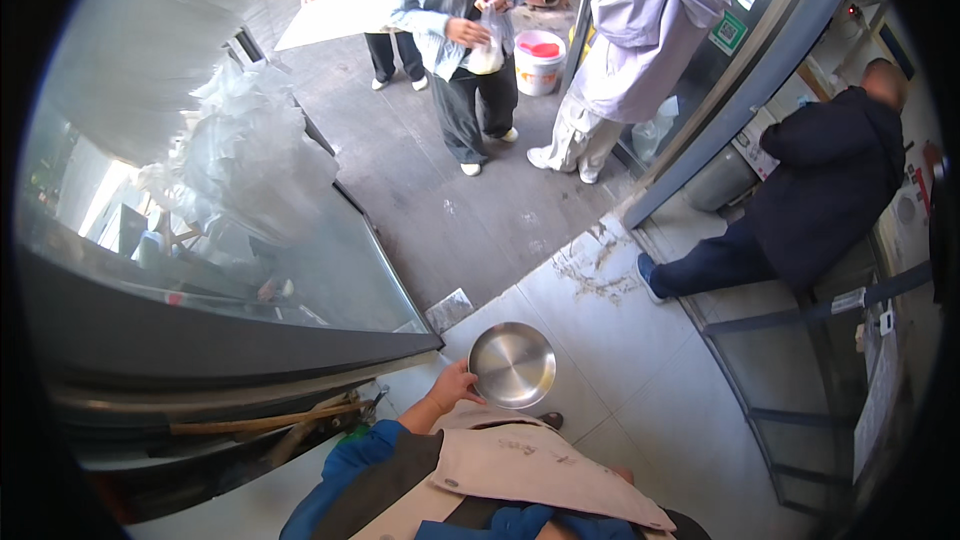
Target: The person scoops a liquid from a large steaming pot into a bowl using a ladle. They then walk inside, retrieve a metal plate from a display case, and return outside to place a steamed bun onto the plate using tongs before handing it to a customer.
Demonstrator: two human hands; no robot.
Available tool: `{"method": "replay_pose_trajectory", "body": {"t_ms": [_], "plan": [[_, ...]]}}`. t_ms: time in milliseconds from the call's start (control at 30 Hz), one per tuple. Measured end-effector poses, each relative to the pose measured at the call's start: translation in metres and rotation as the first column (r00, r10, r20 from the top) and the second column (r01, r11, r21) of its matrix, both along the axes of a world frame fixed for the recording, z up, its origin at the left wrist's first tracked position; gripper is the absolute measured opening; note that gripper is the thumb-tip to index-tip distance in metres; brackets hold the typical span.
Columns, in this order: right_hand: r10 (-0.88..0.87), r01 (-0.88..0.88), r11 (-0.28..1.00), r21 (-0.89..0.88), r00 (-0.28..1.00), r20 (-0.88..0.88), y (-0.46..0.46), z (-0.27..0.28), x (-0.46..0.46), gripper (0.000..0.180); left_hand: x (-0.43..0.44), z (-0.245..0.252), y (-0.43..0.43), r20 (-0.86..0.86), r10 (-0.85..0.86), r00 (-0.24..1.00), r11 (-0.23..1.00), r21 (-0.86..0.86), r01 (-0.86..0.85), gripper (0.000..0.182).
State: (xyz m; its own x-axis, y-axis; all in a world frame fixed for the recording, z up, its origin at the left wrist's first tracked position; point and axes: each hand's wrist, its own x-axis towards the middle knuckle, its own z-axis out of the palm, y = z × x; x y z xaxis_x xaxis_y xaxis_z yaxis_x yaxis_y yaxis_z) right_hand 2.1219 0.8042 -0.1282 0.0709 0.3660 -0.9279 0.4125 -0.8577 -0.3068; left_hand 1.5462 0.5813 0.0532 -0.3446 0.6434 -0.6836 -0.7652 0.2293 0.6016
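Note:
My left hand [450, 387] grips the near left rim of a shallow round stainless-steel dish [513, 364]. The dish is held above the tiled floor, and its shiny inside faces up with nothing in it. A beige apron [540, 465] with dark marks covers my front. Of my right hand [623, 474] only a small patch of skin seems to show at the apron's edge. The apron hides the rest, so what it holds cannot be seen.
White translucent plastic bags [240, 157] hang by a glass panel [352, 277] at left. Several people stand ahead, one holding a plastic bag [487, 45]. Outside stands a white bucket [539, 64]. At right, a person in dark clothes [825, 180] is near a metal-framed glass door [795, 360].

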Motion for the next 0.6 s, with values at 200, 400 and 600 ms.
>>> {"method": "replay_pose_trajectory", "body": {"t_ms": [200,400,600], "plan": [[0.072,-0.068,0.996,0.061,0.995,-0.062,-0.009,0.125,-0.144,0.015,-0.02,0.009,-0.012,-0.027,-0.043,0.999,0.999,0.011,0.043,0.037],[0.075,-0.054,0.987,0.15,0.987,-0.139,-0.012,0.114,-0.154,0.012,-0.033,0.041,-0.016,-0.086,-0.086,0.993,0.991,0.098,0.095,0.033],[0.018,0.0,0.992,0.125,0.989,-0.145,-0.057,0.122,-0.133,0.01,-0.017,0.114,-0.053,-0.151,0.047,0.987,0.996,0.086,-0.034,0.034]]}}
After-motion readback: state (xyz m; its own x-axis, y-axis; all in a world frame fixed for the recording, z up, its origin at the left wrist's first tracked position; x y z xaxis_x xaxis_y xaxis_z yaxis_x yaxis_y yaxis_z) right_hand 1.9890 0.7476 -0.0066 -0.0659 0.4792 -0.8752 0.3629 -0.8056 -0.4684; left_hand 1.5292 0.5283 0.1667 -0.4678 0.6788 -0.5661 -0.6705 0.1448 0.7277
